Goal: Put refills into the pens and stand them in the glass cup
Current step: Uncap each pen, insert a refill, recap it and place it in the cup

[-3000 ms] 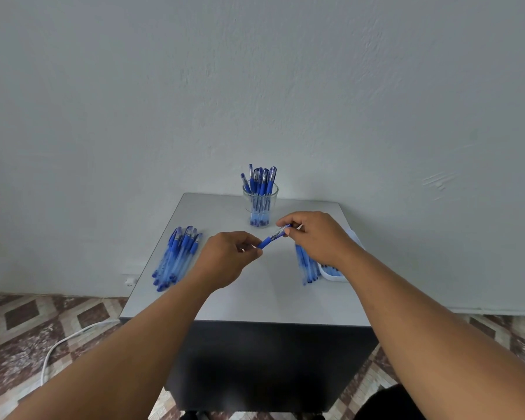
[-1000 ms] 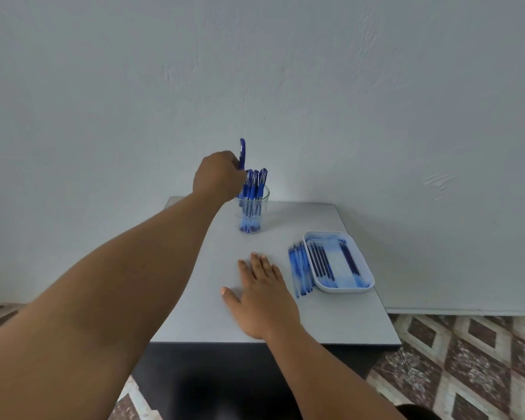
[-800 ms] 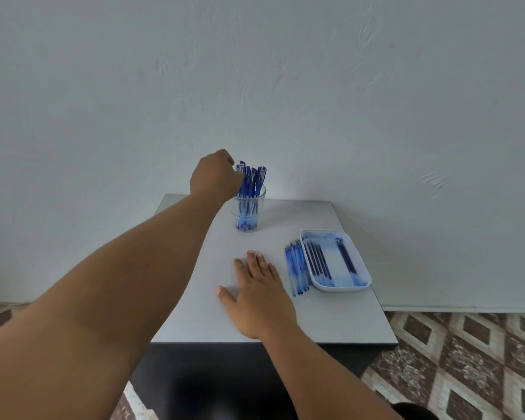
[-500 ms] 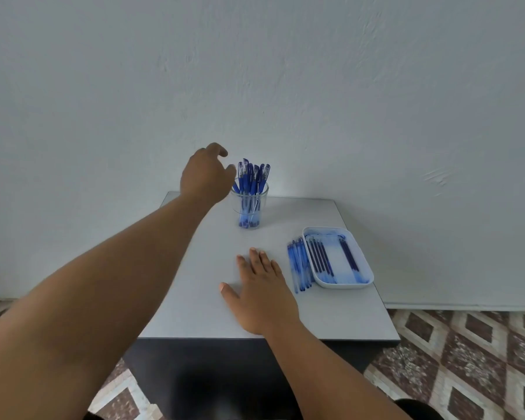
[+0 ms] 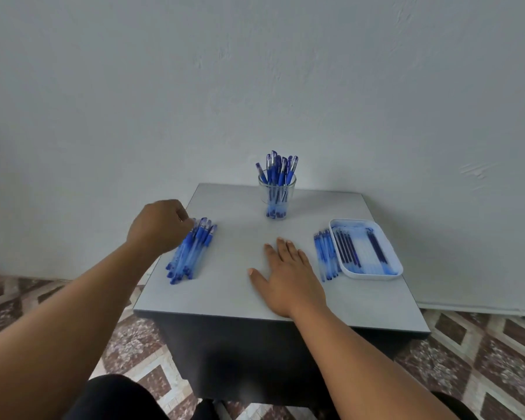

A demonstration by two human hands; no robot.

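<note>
1. 2 bare hands show in our view. Our right hand (image 5: pixel 288 278) lies flat, palm down, fingers straight and slightly spread on the smooth, matte grey table (image 5: pixel 225 286). Our left hand (image 5: pixel 159 225) hangs knuckles up with fingers curled at the far end of the pen pile (image 5: pixel 191 251); we cannot tell whether it pinches a pen, because the fingertips are hidden.
2. Beyond the right hand's fingertips stands 1 clear, round glass cup (image 5: pixel 277 195), holding upright blue pens with translucent caps; we count about 8, though they overlap.
3. Under and just right of the left hand, the pile lies in a loose fan of slim translucent-blue barrels with darker grips; the count is unclear, roughly 10.
4. Right of the right hand lies a short row of pale blue tubes (image 5: pixel 326 256), roughly 5, touching the side of 1 white, rounded-rectangle plastic tray (image 5: pixel 373 275).
5. Inside the tray lie thin dark refills (image 5: pixel 347 248); we make out about 6.
6. Below, the floor (image 5: pixel 482 344) shows brown and cream diamond tiles; behind, a rough-plastered pale wall (image 5: pixel 255 71).
7. Half a second ago the left hand hovered open beside the cup; now it has dropped to the pile. The right hand has stayed flat in place.
</note>
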